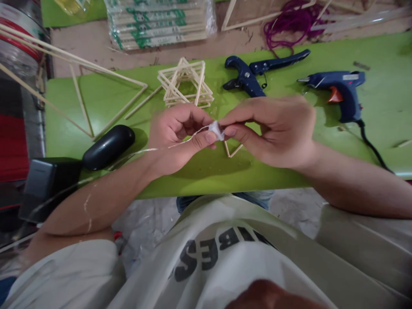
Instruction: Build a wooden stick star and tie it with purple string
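Note:
My left hand (180, 139) is closed, its thumb and fingers pinching a small whitish piece (216, 130) over the green table. A thin pale wire (195, 134) runs from that piece, across my left wrist and away down the forearm. From the other side, my right hand (273, 131) pinches the piece's right edge between thumb and forefinger. Blur hides the details there. Just below the fingertips, a corner of thin wooden sticks (229, 154) shows on the table. Beyond my hands stands a star-shaped frame of wooden sticks (185, 83).
A blue-handled cutter (249, 73) and a blue glue gun (344, 86) lie on the green table (193, 184). To the left are a larger stick frame (106, 73) and a black oval case (108, 147). Wrapped stick packs (161, 21) and purple cord (289, 23) lie behind.

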{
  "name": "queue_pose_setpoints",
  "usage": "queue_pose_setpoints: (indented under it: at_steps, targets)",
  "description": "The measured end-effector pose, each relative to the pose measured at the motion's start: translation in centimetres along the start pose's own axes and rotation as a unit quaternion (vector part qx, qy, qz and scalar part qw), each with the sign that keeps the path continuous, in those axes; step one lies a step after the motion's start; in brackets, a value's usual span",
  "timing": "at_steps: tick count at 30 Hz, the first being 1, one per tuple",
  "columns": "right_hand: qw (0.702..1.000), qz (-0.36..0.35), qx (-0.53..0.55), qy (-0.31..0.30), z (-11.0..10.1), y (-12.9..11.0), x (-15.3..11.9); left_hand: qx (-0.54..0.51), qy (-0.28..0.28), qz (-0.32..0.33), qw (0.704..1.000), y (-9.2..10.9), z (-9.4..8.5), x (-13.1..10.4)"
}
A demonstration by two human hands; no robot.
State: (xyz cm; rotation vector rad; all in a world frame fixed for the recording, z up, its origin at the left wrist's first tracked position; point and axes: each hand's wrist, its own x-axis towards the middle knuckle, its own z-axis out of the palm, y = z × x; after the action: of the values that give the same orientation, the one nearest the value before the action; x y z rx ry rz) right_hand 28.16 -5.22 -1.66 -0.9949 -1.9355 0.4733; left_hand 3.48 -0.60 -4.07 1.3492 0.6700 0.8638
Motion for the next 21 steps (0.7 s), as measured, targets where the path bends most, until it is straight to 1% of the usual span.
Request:
queue_pose_setpoints:
  at_steps: [2, 5, 8, 10, 13, 16, 19, 21]
  targets:
    - [0.999, 0.025, 0.028, 0.005, 0.2, 0.2, -0.1, -0.008, -0.017, 0.026, 0.999, -0.2, -0.1, -0.1]
    - [0.998, 0.025, 0.063, 0.018, 0.5, 0.5, -0.4, -0.003, -0.023, 0.025, 0.999, -0.2, -0.3, -0.2]
    - [0.998, 0.037, 0.05, 0.016, 0.7, 0.5, -0.5, 0.003, -0.026, 0.022, 0.999, -0.2, -0.5, -0.3]
    - [0.998, 0.059, 0.026, 0.006, 0.6, 0.5, -0.6, 0.005, -0.028, 0.02, 0.999, -0.3, -0.5, -0.3]
    - [0.998, 0.057, 0.026, 0.003, 0.7, 0.3, -0.6, 0.023, -0.014, 0.023, 0.999, -0.4, -0.3, -0.1]
    - [0.996, 0.058, 0.063, 0.005, 1.0, 0.1, -0.8, 0.043, 0.015, 0.03, 0.998, -0.4, 0.0, 0.1]
    - [0.992, 0.075, 0.105, 0.001, 1.5, 0.0, -1.0, 0.058, 0.01, 0.039, 0.997, -0.4, 0.1, 0.3]
    - [0.991, 0.077, 0.111, -0.001, 1.6, 0.1, -1.1, 0.071, 0.011, 0.034, 0.997, -0.4, 0.0, 0.4]
